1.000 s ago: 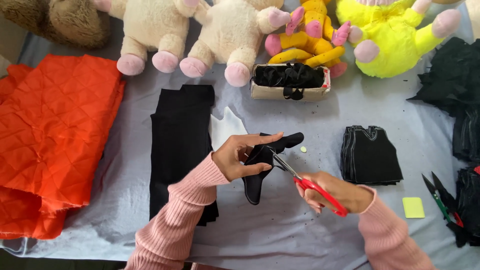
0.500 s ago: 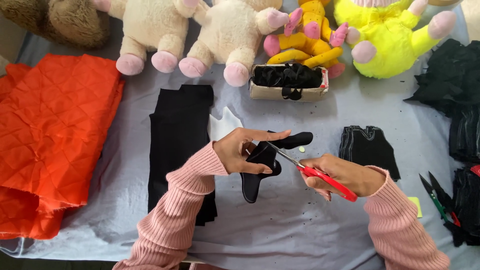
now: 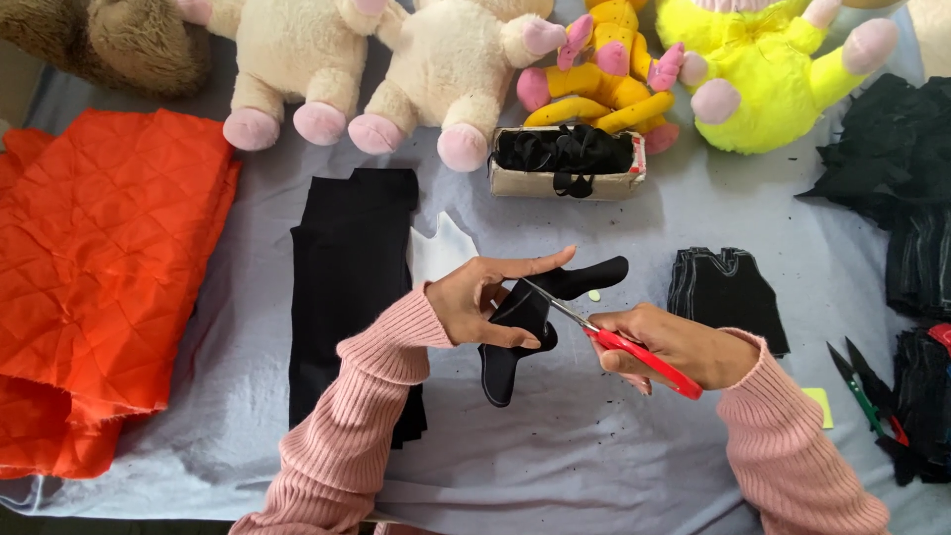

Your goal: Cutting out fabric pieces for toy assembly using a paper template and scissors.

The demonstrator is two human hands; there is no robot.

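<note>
**Scissors awfully close to that thumb**

The left hand [image 3: 475, 302] pinched a black cutout [image 3: 525, 322] between thumb and fingers, holding it up just above the surface [image 3: 594, 446], index finger stretched out along the top edge. The right hand [image 3: 674, 347] was closed round the red handles of the scissors [image 3: 604, 335], blades parted and biting into the cutout right beside the left thumb.

What could've gone wrong, as I see it: the blade tips sat very near the thumb and the outstretched finger, so a snip taken a bit too deep could nick skin. The cutout also hung limp below the grip, and floppy felt like that tends to fold into the blades, which would leave a ragged edge or take off a limb of the shape. And the grip was only a pinch near one side, so the piece could swivel mid-cut and throw the line off.

Compared with a second before, the cutout had been turned slightly and its long arm pointed more toward the stack of cut pieces [image 3: 728, 292]. The right hand had slid nearer the left, blades further in. The camera had shifted a little too. The black cloth [image 3: 347, 267], orange fabric [image 3: 99, 258] and box of scraps [image 3: 567, 163] all lay where they were.
</note>
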